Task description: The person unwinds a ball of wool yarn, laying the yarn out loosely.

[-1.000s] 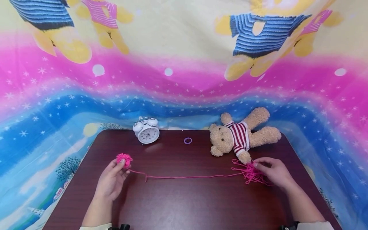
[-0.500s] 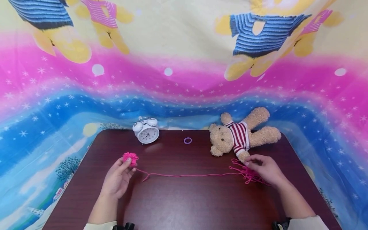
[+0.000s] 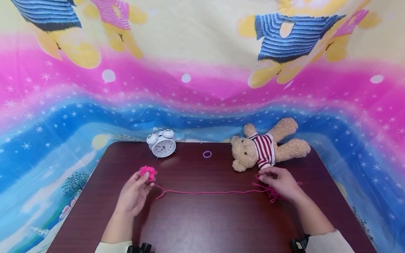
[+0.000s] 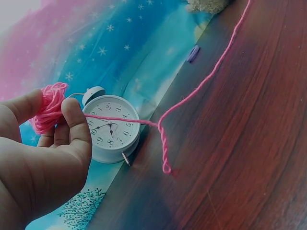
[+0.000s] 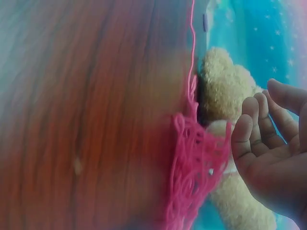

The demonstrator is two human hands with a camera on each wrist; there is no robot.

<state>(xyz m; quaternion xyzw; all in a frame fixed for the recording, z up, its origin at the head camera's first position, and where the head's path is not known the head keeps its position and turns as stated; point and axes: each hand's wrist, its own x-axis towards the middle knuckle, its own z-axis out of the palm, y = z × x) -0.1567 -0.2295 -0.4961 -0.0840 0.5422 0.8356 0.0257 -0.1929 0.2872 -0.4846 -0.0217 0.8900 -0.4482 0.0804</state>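
My left hand (image 3: 133, 194) pinches a small wound ball of pink yarn (image 3: 148, 173) between thumb and fingers, raised over the left of the table. From it a single yarn strand (image 3: 205, 193) runs across to the right. Near the ball, a short piece of that strand is twisted on itself into a hanging kink (image 4: 164, 148). A loose, looped yarn tangle (image 5: 194, 167) lies at the strand's other end. Over this heap hovers my right hand (image 3: 282, 183), fingers loosely bent, nothing between thumb and fingertips in the right wrist view. It hides part of the tangle.
A white twin-bell alarm clock (image 3: 163, 147) stands at the back left of the dark wooden table (image 3: 202, 225). At the back middle lies a purple ring (image 3: 207, 154). A teddy bear (image 3: 265, 149) in a striped shirt lies at the back right, before a printed curtain (image 3: 202, 116).
My left hand has moved right and slightly up with the yarn ball. The right hand has moved left over the tangle, covering the teddy bear's near paw, and its fingers have come off the yarn.
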